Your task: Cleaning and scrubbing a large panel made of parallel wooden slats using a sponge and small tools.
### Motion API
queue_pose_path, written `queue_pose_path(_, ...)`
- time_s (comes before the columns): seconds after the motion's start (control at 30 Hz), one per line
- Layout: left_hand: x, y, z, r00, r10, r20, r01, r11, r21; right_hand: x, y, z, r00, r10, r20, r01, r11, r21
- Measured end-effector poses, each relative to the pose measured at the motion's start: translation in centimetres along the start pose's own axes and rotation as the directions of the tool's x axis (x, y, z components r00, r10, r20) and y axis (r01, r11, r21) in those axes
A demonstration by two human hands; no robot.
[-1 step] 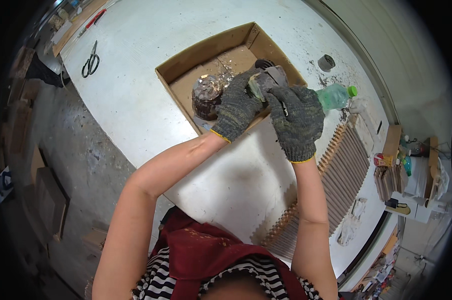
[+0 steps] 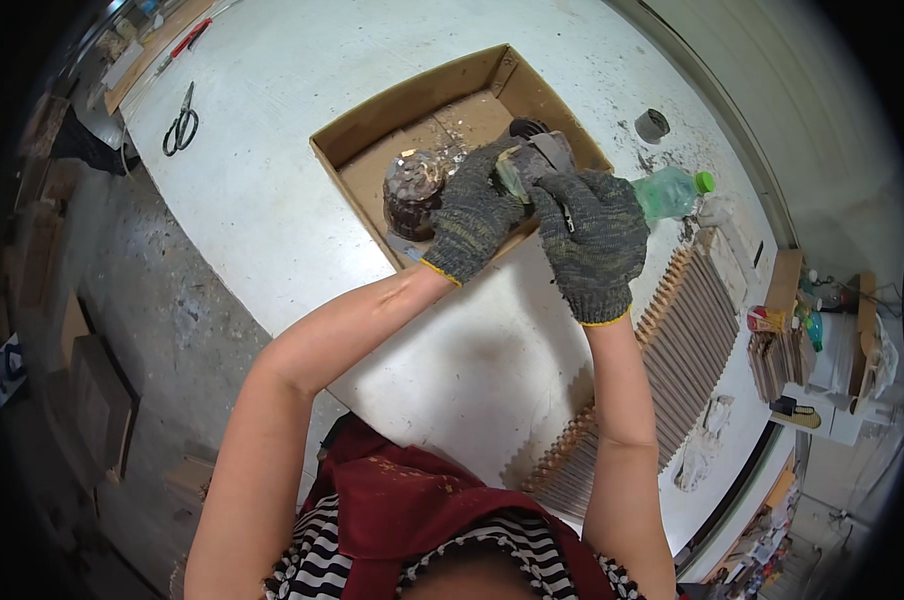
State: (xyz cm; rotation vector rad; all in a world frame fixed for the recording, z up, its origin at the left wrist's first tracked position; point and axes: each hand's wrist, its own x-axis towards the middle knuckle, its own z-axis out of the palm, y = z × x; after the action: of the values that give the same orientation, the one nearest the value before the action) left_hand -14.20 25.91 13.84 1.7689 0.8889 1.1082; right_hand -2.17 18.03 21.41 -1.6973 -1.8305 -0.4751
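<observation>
Both my hands wear dark knitted gloves with yellow cuffs and meet over the near right part of a shallow cardboard box. My left hand is closed around a grey-brown lump with a pale greenish patch at its near end. Against the lump's right side, my right hand has its fingers bent; a small dark piece with a bright glint shows among them, too hidden to name. Left of my left hand, inside the box, rests a round dark-brown lump with a pale, crumbly top. Pale crumbs lie on the box floor.
Right of the box are a green plastic bottle on its side and a small grey cylinder amid dark crumbs. Many thin tan-tipped sticks lie in a row under my right forearm. Black-handled scissors lie at the far left.
The fingers of my right hand have shifted very slightly against the lump. Everything else looks the same.
</observation>
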Motion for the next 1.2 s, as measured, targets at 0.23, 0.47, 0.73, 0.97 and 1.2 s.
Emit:
queue_pose_path(0.23, 0.0, -0.5, -0.3, 0.993, -0.106, 0.050, 0.110, 0.989, -0.098, -0.7, 0.3, -0.2, 0.982, 0.186, 0.043, -0.190, 0.954, 0.231)
queue_pose_path(0.47, 0.1, 0.2, -0.5, 0.977, -0.202, 0.063, 0.209, 0.970, -0.126, -1.6, -0.7, -2.6, 0.625, 0.678, 0.387, -0.670, 0.212, 0.711)
queue_pose_path(0.73, -0.2, 1.7, -1.6, 0.966, -0.233, 0.117, 0.253, 0.943, -0.216, 3.1, -14.8, -0.8, 0.921, -0.131, 0.367, -0.360, 0.071, 0.930)
queue_pose_path(0.97, 0.1, 0.4, -0.8, 0.925, -0.330, 0.187, 0.377, 0.849, -0.370, -4.3, -7.0, 2.8, 0.927, 0.316, 0.202, -0.254, 0.131, 0.958)
queue_pose_path(1.2, 0.2, 0.0, -0.5, 0.994, -0.088, 0.066, 0.093, 0.993, -0.078, -1.1, 4.8, 0.4, 0.889, 0.383, 0.250, -0.388, 0.921, -0.033)
